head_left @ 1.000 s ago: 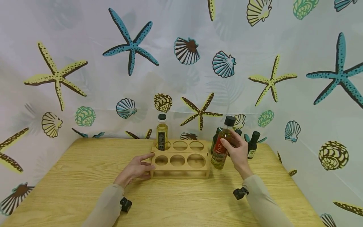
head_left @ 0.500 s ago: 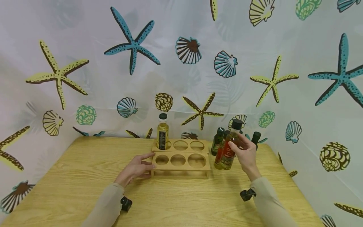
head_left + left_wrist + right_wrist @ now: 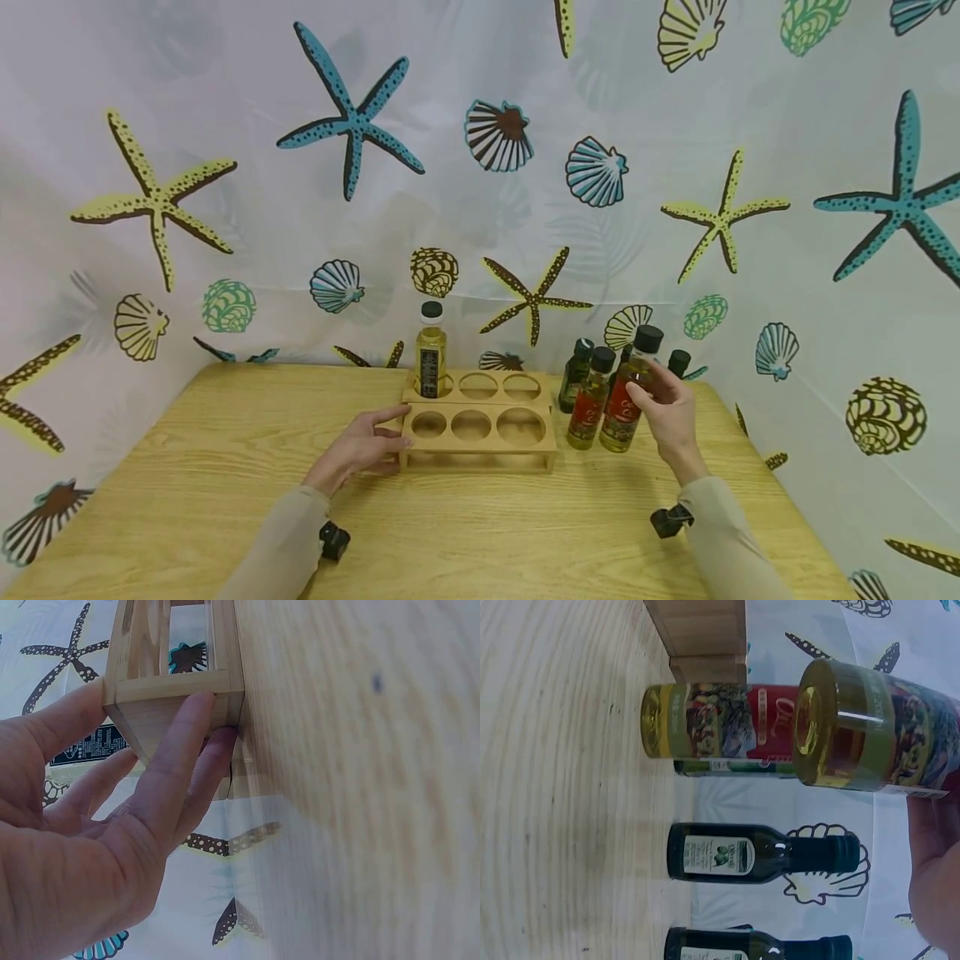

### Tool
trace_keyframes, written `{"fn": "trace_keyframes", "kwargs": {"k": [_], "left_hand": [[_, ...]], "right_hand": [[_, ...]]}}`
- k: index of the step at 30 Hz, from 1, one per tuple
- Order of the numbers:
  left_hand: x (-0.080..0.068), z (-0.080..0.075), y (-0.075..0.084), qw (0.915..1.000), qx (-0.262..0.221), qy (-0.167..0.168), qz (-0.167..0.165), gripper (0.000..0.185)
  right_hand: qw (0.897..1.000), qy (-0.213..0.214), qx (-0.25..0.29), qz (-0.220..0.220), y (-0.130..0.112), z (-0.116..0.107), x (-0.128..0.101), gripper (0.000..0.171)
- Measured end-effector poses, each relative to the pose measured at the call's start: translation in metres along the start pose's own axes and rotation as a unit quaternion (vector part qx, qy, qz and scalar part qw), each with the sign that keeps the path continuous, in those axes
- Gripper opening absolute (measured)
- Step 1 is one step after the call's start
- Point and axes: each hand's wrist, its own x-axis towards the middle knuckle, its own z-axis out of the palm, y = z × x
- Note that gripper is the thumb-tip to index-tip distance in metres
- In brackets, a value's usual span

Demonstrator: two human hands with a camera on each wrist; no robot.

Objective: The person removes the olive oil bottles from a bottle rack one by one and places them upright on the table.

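Red-labelled oil bottle [image 3: 624, 404], black-capped and tilted slightly, is gripped near its shoulder by the right hand [image 3: 670, 410], fingers curled round it; the right wrist view shows its base lifted just off the table [image 3: 225, 467]. Just beside it on its left stands a second red-labelled bottle [image 3: 588, 402], upright on the wood. Behind them stand small dark green bottles [image 3: 574, 377]. Further left sits a wooden rack [image 3: 480, 417] with six round holes; a yellow oil bottle [image 3: 430, 350] fills its back left hole. The left hand [image 3: 360, 446] rests relaxed against the rack's left end, fingers straight.
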Motion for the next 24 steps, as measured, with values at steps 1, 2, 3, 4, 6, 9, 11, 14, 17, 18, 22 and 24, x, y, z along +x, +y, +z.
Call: {"fn": "trace_keyframes", "kwargs": {"k": [1, 2, 3, 4, 6, 9, 11, 14, 17, 18, 22, 24], "left_hand": [[0.000, 0.000, 0.000, 1.0000, 0.000, 0.000, 0.000, 0.066], [0.000, 0.000, 0.000, 1.0000, 0.000, 0.000, -0.001, 0.066], [0.000, 0.000, 0.000, 1.0000, 0.000, 0.000, -0.001, 0.066], [0.000, 0.000, 0.000, 1.0000, 0.000, 0.000, -0.002, 0.066], [0.000, 0.000, 0.000, 1.0000, 0.000, -0.001, -0.001, 0.066], [-0.001, 0.000, 0.001, 1.0000, -0.002, 0.000, 0.002, 0.066], [-0.001, 0.000, 0.001, 1.0000, -0.002, 0.001, 0.004, 0.066], [-0.001, 0.000, 0.002, 1.0000, -0.002, 0.003, 0.004, 0.066], [-0.002, 0.001, 0.002, 1.0000, -0.002, 0.004, 0.003, 0.066], [-0.002, 0.001, 0.002, 1.0000, -0.003, 0.005, 0.003, 0.066], [-0.003, 0.001, 0.003, 1.0000, -0.003, 0.004, 0.006, 0.066], [-0.003, 0.001, 0.003, 1.0000, -0.003, 0.003, 0.008, 0.066]], "right_hand": [[1.000, 0.001, -0.003, 0.004, 0.001, -0.002, 0.000, 0.044], [1.000, 0.001, -0.007, 0.007, 0.001, -0.004, -0.001, 0.043], [1.000, 0.002, -0.009, 0.014, 0.002, -0.005, -0.001, 0.043], [1.000, 0.002, -0.012, 0.019, 0.003, -0.007, -0.002, 0.043], [0.999, 0.002, -0.018, 0.029, 0.005, -0.010, -0.002, 0.043], [0.999, 0.003, -0.025, 0.038, 0.007, -0.014, -0.002, 0.045], [0.998, 0.003, -0.038, 0.046, 0.009, -0.017, -0.002, 0.047], [0.996, 0.003, -0.060, 0.064, 0.010, -0.020, -0.003, 0.049], [0.994, 0.004, -0.079, 0.081, 0.012, -0.023, -0.003, 0.050], [0.993, 0.004, -0.082, 0.084, 0.013, -0.024, -0.003, 0.050], [0.993, 0.003, -0.082, 0.088, 0.015, -0.025, -0.002, 0.050], [0.993, 0.003, -0.083, 0.089, 0.016, -0.025, -0.002, 0.050]]}}
